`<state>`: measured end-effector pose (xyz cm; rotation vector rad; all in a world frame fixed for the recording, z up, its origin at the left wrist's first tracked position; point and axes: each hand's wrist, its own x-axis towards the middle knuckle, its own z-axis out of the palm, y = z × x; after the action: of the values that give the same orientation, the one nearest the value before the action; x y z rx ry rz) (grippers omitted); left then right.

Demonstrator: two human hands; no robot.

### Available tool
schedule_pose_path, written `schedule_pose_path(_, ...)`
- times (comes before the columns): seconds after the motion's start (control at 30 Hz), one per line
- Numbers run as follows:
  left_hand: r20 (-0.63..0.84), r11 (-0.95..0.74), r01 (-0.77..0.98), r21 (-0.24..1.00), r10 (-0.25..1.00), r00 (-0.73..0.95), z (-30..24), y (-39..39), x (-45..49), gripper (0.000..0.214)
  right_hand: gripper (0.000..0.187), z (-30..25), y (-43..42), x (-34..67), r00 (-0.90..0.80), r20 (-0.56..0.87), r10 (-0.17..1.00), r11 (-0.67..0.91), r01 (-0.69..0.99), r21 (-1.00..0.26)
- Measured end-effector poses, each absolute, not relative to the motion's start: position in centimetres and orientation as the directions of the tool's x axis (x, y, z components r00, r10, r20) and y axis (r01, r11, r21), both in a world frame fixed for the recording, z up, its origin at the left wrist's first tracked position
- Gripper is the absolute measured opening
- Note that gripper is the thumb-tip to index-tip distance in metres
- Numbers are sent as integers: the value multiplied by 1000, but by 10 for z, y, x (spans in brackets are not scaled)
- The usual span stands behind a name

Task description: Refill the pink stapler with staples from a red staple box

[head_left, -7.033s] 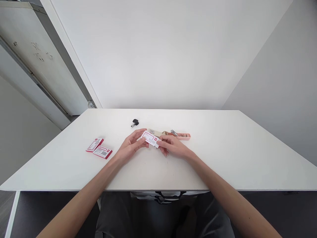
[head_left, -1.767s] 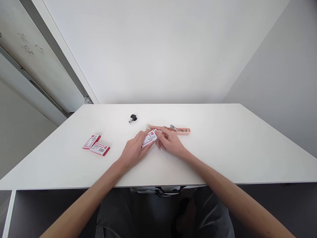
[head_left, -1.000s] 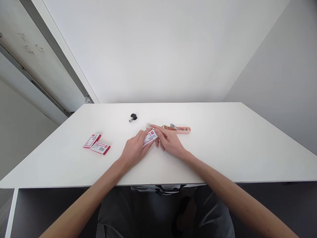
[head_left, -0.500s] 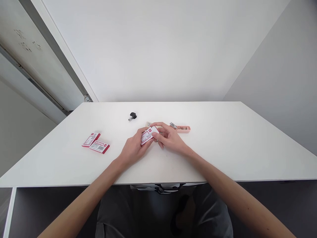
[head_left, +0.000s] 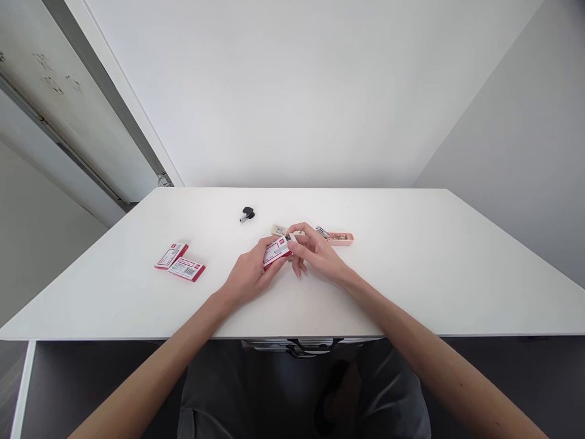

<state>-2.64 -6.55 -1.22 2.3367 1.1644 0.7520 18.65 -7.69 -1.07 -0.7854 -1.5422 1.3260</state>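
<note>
Just above the middle of the desk, my left hand (head_left: 248,269) grips a small white and red staple box (head_left: 275,250). My right hand (head_left: 323,258) pinches the end flap at the box's right end, which stands open a little and shows a dark gap. What is inside cannot be made out. Behind my right fingers lies a pink stapler (head_left: 342,238), its metal part raised and loose staples in its tray. A pale beige piece with small print (head_left: 278,230) lies behind the box, partly hidden by my hands.
On the left, two more white and red boxes (head_left: 170,256) lie against each other. A black staple remover (head_left: 247,214) rests farther back on the white desk (head_left: 411,268). A wall (head_left: 292,110) rises behind the desk's far edge.
My right fingers have pulled the flap at the box's right end up, and a dark opening now shows there. The view has shifted slightly, uncovering more of the beige piece.
</note>
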Motion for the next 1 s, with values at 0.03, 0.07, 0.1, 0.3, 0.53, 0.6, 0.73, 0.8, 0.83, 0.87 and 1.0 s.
schedule_pose_path(0.03,280,-559,595,578,820,499,-12,-66,-26,48,40,-11,-77,186,-360,236,902,220,-85,-972)
schedule_pose_path(0.07,283,-557,598,576,822,494,-12,-66,-26,48,40,-11,-78,186,-351,239,905,228,-71,-971)
schedule_pose_path(0.1,286,-554,601,576,825,487,-12,-66,-26,48,40,-11,-78,185,-339,244,908,238,-59,-969)
schedule_pose_path(0.3,307,-550,609,572,832,462,-14,-65,-26,48,42,-11,-79,183,-286,273,919,262,-77,-962)
schedule_pose_path(0.53,307,-552,600,579,829,467,-13,-65,-27,48,39,-8,-78,185,-305,272,913,249,-114,-962)
schedule_pose_path(0.6,313,-554,597,580,828,464,-12,-65,-26,46,40,-8,-79,185,-301,269,915,248,-107,-963)
schedule_pose_path(0.73,319,-551,602,578,832,454,-12,-66,-26,45,44,-8,-79,184,-272,260,926,256,-54,-965)
schedule_pose_path(0.8,317,-547,610,573,835,450,-13,-65,-26,44,46,-10,-79,183,-267,256,929,259,-24,-966)
schedule_pose_path(0.83,316,-546,613,571,836,449,-13,-65,-26,44,47,-10,-79,183,-267,254,930,260,-14,-966)
schedule_pose_path(0.87,316,-545,616,569,836,449,-13,-65,-26,44,48,-11,-79,183,-265,252,931,259,-8,-966)
schedule_pose_path(1.0,316,-544,625,560,838,446,-13,-65,-26,44,48,-12,-79,184,-265,259,929,266,-8,-964)
